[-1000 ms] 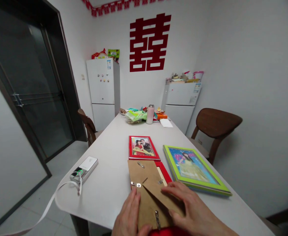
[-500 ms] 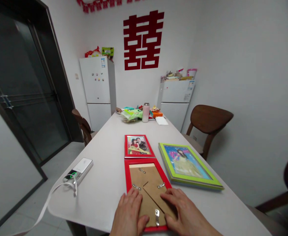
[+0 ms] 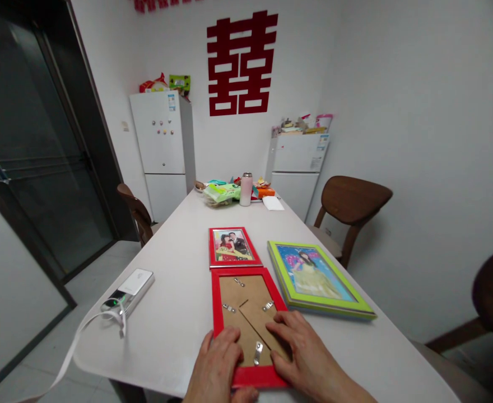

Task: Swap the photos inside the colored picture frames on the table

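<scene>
A red picture frame [image 3: 216, 308] lies face down before me. Its brown backing board [image 3: 252, 288] fills the opening and carries several small metal clips [image 3: 258, 352]; a slanting slit runs across it. My left hand [image 3: 219, 364] lies over the frame's lower left side, fingertips on the board and thumb by the bottom rim. Across from it, my right hand [image 3: 303, 350] rests on the lower right side, fingers apart and pressing on the board. Just beyond lies another red picture frame [image 3: 255, 260], face up, with a photo of two people.
To the right, a green picture frame [image 3: 286, 296] lies face up on the white table [image 3: 175, 313]. A power bank [image 3: 135, 285] with a white cable [image 3: 78, 350] sits at the left. Far back stand a pink bottle [image 3: 246, 190] and green packaging [image 3: 221, 194]. Chairs [image 3: 353, 201] flank the table.
The pale strip at the top of the frame's opening is gone, and the board now lies up against that edge. My left thumb has slid from the board down to the bottom rim.
</scene>
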Tool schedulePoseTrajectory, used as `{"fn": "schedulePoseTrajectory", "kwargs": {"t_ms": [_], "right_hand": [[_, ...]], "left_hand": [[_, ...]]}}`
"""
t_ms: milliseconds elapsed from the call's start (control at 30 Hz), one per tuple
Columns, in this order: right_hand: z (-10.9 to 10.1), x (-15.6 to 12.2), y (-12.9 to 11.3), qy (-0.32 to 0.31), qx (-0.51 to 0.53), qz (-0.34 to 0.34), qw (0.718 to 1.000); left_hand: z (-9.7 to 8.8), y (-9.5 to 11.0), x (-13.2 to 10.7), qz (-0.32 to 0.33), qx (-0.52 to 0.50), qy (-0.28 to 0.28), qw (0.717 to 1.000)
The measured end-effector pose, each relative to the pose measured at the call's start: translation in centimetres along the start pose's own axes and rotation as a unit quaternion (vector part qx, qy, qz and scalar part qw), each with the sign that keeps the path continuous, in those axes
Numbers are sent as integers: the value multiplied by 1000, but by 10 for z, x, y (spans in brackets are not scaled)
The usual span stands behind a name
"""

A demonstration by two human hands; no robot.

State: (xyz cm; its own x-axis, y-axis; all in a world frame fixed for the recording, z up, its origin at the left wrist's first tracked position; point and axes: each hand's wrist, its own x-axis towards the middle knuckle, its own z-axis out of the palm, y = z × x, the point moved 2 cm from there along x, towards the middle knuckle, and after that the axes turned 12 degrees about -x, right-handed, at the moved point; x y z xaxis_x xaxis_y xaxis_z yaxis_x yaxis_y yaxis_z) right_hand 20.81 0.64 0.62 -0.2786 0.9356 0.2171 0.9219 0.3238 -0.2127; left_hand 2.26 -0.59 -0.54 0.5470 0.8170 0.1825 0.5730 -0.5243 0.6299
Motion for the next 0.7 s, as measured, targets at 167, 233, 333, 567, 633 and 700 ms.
{"fn": "schedulePoseTrajectory", "kwargs": {"t_ms": [167, 233, 333, 567, 633, 700], "right_hand": [[2, 13, 8, 26, -14, 8, 1000], [4, 20, 11, 40, -41, 24, 998], [6, 30, 12, 46, -88, 29, 995], [7, 32, 11, 47, -74, 28, 996], [7, 31, 12, 48, -59, 28, 997], [6, 29, 12, 47, -51, 25, 997]], "left_hand": [[-11, 9, 5, -42, -16, 3, 999], [-14, 10, 6, -45, -15, -4, 999], [-16, 11, 5, -51, -3, -13, 999], [-13, 13, 2, -60, 23, -18, 998], [-14, 13, 2, -53, 26, -8, 998], [-15, 14, 2, -46, 24, 1, 999]]}}
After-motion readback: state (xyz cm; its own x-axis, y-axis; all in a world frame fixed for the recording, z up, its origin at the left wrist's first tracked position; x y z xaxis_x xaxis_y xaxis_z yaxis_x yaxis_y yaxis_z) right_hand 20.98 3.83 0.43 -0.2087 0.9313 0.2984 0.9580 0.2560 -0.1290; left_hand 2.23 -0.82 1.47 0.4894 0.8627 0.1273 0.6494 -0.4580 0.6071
